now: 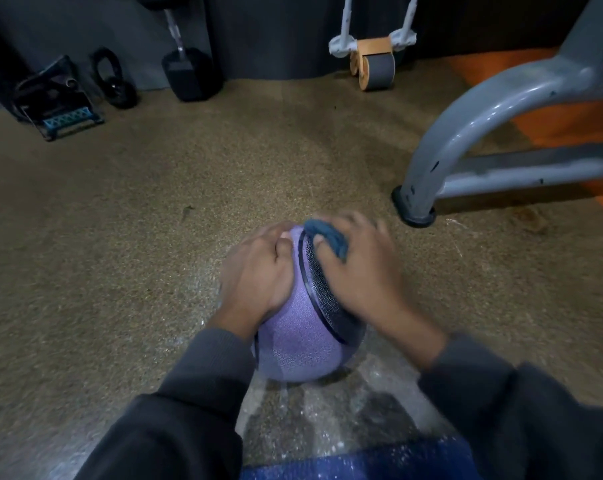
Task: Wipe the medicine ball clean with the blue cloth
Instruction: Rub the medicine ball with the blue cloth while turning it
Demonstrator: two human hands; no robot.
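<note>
One speckled floor [126, 237] carries one purple medicine ball [293, 344] near a grey machine leg [428, 174]. Two hands on it — left hand [255, 271] flat, fingers spread; right hand [358, 268] presses one blue cloth [327, 235] against the top, fingers curled over it.

Open floor [120, 237] lies left of the medicine ball [300, 341]; a grey machine frame [466, 133] crowds the right.

Left hand [258, 271] steadies the medicine ball [293, 344] — right hand [358, 268] presses the blue cloth [327, 237].

purple textured medicine ball [294, 337], blue cloth [329, 237]
</note>
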